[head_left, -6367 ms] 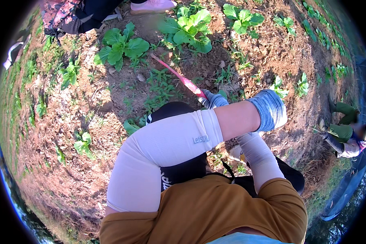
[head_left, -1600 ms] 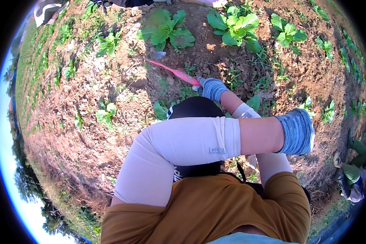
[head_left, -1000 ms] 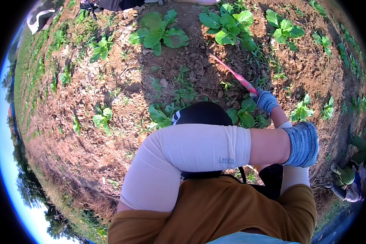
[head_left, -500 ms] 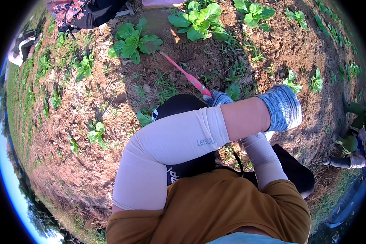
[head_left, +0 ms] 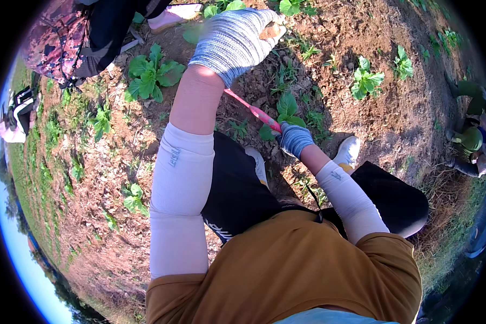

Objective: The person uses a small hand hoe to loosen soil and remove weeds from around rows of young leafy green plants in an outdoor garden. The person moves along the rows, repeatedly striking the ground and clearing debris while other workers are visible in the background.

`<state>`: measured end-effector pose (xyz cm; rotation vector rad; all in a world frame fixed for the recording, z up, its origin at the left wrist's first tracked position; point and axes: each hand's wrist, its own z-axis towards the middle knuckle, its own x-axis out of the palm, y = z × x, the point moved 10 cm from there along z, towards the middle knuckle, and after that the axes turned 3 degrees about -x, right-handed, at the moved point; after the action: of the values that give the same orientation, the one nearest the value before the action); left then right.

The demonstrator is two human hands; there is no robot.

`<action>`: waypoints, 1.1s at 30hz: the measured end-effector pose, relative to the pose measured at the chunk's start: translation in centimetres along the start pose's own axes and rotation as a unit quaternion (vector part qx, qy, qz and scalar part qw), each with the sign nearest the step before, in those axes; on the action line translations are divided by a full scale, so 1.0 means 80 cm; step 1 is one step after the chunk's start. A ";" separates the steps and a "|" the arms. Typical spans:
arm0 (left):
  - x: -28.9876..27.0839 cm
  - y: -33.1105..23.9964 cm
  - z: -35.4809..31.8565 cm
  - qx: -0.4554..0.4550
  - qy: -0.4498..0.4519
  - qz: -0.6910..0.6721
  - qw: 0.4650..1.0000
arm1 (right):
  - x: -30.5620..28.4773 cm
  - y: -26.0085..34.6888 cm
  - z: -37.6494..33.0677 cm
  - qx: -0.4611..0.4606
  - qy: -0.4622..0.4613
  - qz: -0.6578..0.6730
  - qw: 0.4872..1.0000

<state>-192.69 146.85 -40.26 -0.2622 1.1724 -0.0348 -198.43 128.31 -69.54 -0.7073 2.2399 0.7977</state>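
Note:
My left hand (head_left: 235, 43), in a grey-and-white knit glove, reaches out above the soil at the far middle. Its fingers curl inward. A brown patch shows between thumb and fingers, and I cannot tell whether it is held soil or the ground behind. Nearer to me, my right hand (head_left: 296, 140) in a blue-grey glove is closed round the end of a long pink-handled tool (head_left: 262, 116). The tool slants away to the left, and its far end is hidden behind my left wrist. A leafy green plant (head_left: 288, 108) grows right beside the handle.
More leafy plants (head_left: 152, 74) stand in rows in the dry soil (head_left: 340, 32). At the far left is a person in dark trousers with a pink shoe (head_left: 173, 16) and a floral garment (head_left: 56, 40). Another person in green (head_left: 471, 140) is at the right edge. My white shoe (head_left: 348, 151) is planted nearby.
My left hand has swung from the right, where its arm crossed over the right one, out to the far middle. My right hand keeps the pink-handled tool. The view has shifted somewhat.

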 end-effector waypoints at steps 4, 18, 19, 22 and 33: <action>0.002 0.008 0.005 -0.041 0.033 0.023 0.998 | -0.034 0.054 0.057 -0.062 -0.008 0.021 0.998; -0.009 0.030 -0.004 -0.080 0.031 0.005 0.996 | -0.025 -0.101 -0.034 0.150 -0.081 0.112 0.979; -0.002 0.029 -0.003 -0.077 0.028 0.004 0.997 | -0.032 -0.105 -0.006 0.154 -0.087 0.114 0.978; 0.008 0.028 0.004 -0.091 0.045 0.005 0.995 | -0.056 -0.103 0.049 0.162 -0.121 0.164 0.965; 0.024 0.030 -0.004 -0.075 0.107 -0.001 0.991 | -0.019 -0.137 -0.083 0.208 -0.039 0.086 0.974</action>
<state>-192.49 148.84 -42.62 -0.4000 1.3896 0.0238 -192.79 116.76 -68.22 -0.2799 2.3126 0.4006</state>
